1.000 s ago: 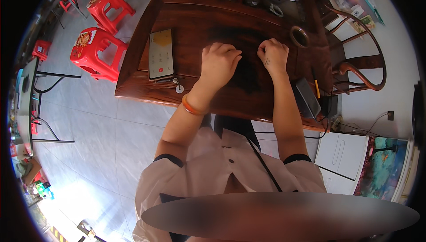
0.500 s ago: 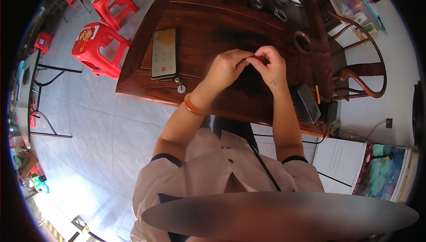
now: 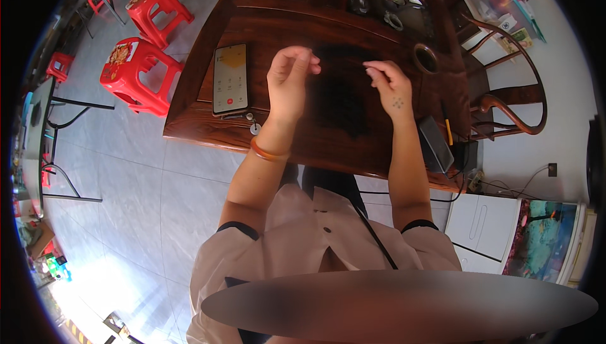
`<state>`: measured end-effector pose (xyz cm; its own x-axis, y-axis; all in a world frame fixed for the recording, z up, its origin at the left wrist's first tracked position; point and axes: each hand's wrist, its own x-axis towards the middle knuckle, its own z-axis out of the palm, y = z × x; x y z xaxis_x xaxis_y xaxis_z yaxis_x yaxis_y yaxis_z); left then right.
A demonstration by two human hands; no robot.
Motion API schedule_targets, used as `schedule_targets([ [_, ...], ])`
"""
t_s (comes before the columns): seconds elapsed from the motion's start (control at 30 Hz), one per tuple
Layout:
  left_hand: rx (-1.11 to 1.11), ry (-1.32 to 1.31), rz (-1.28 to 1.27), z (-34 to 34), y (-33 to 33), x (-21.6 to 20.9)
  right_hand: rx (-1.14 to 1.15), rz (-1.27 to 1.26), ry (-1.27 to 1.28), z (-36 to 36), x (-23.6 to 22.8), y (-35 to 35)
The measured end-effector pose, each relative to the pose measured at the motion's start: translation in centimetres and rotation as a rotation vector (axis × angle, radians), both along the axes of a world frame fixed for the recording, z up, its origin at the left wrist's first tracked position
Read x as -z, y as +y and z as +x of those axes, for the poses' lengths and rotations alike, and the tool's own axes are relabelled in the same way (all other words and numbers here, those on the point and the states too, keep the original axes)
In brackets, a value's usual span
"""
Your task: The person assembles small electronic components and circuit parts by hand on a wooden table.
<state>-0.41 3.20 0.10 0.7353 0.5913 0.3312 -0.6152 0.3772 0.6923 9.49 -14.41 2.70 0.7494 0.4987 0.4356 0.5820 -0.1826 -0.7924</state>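
Both my hands are raised over the dark wooden table (image 3: 278, 31), a hand's width or more apart. My left hand (image 3: 290, 79), with an orange bangle on its wrist, has its fingers curled and the thumb pressed to them. Thumb and forefinger of my right hand (image 3: 391, 85) come together in a pinch. Whatever either pinch holds, if anything, is too fine to make out. On the tabletop between and below them lies a black, fuzzy-looking patch (image 3: 347, 107). A phone (image 3: 231, 82) with a lit screen lies left of my left hand.
A small metal key fob (image 3: 255, 129) lies by the phone. Right of my right hand are a round dark bowl (image 3: 425, 59), a dark box (image 3: 435, 144) and a yellow stick (image 3: 449, 128). A tea tray (image 3: 410, 22) stands farther back. Red stools (image 3: 136, 69) stand left, a wooden chair (image 3: 527, 98) right.
My hands were touching at the fingertips and have drawn apart. The left moved left and turned upward; the right shifted slightly right. The black patch between them is now more exposed.
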Motion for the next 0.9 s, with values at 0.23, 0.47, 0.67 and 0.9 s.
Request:
schedule_targets([
  [0.23, -0.008, 0.075, -0.037, -0.1, -0.2, -0.2, 0.021, 0.405, 0.384, 1.5, 0.6, -1.9],
  [0.47, -0.057, 0.265, 0.314, -0.2, -1.4, -0.4, -0.055, 0.313, 0.355, -0.8, -0.9, -1.0],
  [0.67, -0.396, 0.069, 0.905, 0.1, -1.9, -0.8, -0.11, 0.143, 0.184, -2.5, -1.5, 0.3],
  [0.9, -0.38, 0.158, 0.998, -0.2, -2.0, -0.7, -0.127, 0.141, 0.159, -2.6, -1.2, 0.3],
])
